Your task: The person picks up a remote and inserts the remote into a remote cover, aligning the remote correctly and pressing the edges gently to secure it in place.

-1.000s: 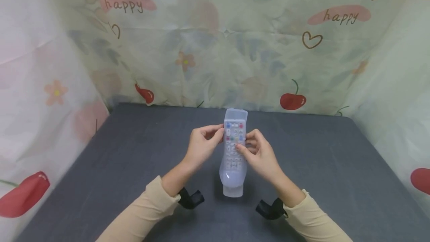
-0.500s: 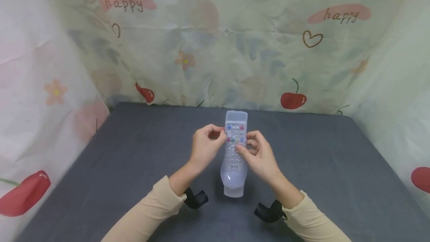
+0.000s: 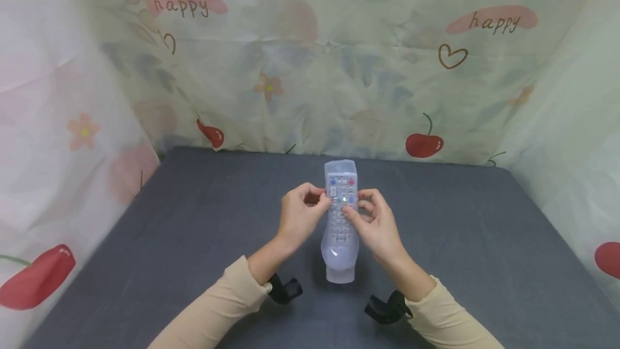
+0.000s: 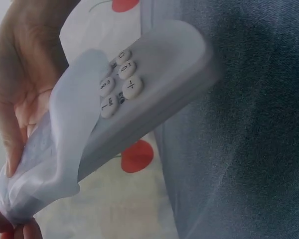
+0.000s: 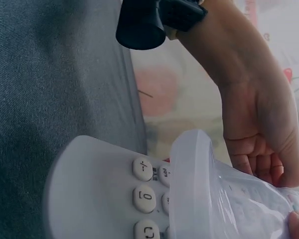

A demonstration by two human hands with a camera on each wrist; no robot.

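I hold the remote control (image 3: 341,220) upright above the grey desk (image 3: 194,241), partly inside its clear silicone cover (image 3: 340,255). My left hand (image 3: 300,217) pinches the cover's left edge, and my right hand (image 3: 375,225) pinches the right edge, both near the remote's upper buttons.

Both arms wear long cream-beige sleeves (image 3: 213,306) that end at the wrists, leaving the hands bare. A black wrist-mounted camera (image 3: 286,288) is strapped under the left wrist, and another black one (image 3: 386,308) under the right.
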